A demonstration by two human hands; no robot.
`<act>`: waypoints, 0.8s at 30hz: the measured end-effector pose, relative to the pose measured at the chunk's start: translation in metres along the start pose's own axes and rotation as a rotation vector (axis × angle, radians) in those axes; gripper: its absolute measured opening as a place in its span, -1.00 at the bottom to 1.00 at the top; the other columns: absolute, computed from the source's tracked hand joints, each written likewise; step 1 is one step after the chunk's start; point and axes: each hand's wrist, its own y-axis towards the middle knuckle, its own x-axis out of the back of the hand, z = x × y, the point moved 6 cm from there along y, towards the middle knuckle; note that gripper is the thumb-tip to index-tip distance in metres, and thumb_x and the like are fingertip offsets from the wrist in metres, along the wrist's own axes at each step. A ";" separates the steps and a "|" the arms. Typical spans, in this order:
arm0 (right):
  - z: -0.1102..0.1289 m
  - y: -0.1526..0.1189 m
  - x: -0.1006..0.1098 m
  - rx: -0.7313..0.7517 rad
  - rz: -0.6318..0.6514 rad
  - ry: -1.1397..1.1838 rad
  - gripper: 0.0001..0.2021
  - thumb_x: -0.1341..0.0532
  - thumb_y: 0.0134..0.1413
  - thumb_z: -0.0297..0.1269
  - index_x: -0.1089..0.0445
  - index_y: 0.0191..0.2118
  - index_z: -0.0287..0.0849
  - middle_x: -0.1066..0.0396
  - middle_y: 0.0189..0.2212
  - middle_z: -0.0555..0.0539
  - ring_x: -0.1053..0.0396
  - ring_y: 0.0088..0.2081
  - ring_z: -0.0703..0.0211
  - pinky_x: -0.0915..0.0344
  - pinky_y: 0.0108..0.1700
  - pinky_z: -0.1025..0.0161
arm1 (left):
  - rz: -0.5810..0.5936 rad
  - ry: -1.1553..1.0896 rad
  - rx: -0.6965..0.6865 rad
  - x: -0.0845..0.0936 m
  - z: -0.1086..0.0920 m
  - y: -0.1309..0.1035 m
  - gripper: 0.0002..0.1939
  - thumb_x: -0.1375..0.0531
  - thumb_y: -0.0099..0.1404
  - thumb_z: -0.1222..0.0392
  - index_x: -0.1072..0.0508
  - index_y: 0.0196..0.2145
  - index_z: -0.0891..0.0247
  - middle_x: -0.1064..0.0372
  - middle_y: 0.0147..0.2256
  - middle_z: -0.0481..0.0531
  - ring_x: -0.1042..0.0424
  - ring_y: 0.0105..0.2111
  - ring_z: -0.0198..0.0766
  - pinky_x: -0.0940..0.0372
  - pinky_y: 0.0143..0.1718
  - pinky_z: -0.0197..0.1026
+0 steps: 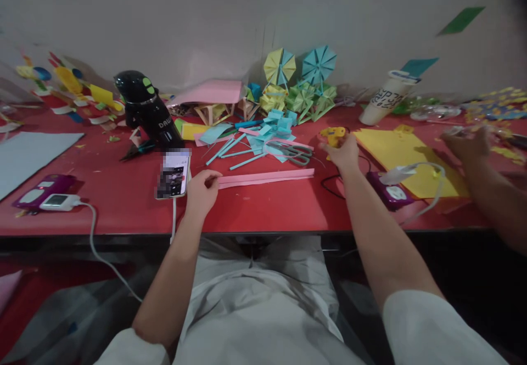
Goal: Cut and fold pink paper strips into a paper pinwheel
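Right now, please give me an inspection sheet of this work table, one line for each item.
Surface: red table, scattered with paper scraps.
Job's things: long pink paper strip; yellow object, blurred.
Clutter: scissors, cyan paper strips, folded paper pinwheels, black bottle, phone, paper cup, yellow sheet.
Hands: left hand rests on the end of the pink strip; right hand touches the yellow object. Another person's hand works at the far right.
Cables: white cable hangs over the table edge; black cable beside the right wrist.
Surroundings: pale wall behind.
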 end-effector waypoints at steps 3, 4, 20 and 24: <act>0.017 -0.025 0.036 0.071 -0.295 0.050 -0.53 -0.22 -0.01 -0.18 -0.27 0.03 -0.26 -0.37 -0.03 -0.30 -0.37 -0.02 -0.08 -0.36 -0.01 -0.06 | 0.000 0.004 -0.027 0.000 -0.001 0.001 -0.78 -0.12 0.15 0.35 -0.55 -0.30 0.26 -0.56 -0.29 0.03 -0.51 -0.27 -0.23 -0.38 -0.14 -0.20; 0.029 -0.035 0.048 0.145 -0.360 0.075 -0.59 -0.16 0.05 -0.20 -0.28 0.02 -0.24 -0.37 -0.03 -0.28 -0.37 -0.01 -0.05 -0.37 -0.01 -0.04 | 0.001 0.008 -0.032 0.000 -0.001 0.001 -0.78 -0.12 0.15 0.35 -0.54 -0.29 0.25 -0.56 -0.28 0.02 -0.51 -0.27 -0.23 -0.38 -0.13 -0.19; 0.088 -0.074 -0.007 0.704 0.833 -0.220 -0.70 -0.15 0.10 -0.41 -0.55 -0.09 -0.13 -0.57 -0.14 -0.11 -0.49 -0.12 0.04 -0.37 -0.04 0.17 | 0.060 0.085 -0.040 0.000 -0.004 0.012 -0.75 -0.10 0.18 0.38 -0.55 -0.28 0.23 -0.56 -0.25 0.03 -0.51 -0.21 -0.20 -0.38 -0.06 -0.14; 0.095 -0.074 -0.007 0.721 0.871 -0.259 -0.70 -0.13 0.09 -0.44 -0.54 -0.12 -0.14 -0.57 -0.17 -0.12 -0.49 -0.17 0.06 -0.36 -0.13 0.22 | 0.104 0.118 -0.042 -0.004 -0.007 0.015 -0.72 -0.08 0.18 0.40 -0.55 -0.26 0.23 -0.56 -0.22 0.05 -0.51 -0.19 -0.19 -0.38 -0.05 -0.14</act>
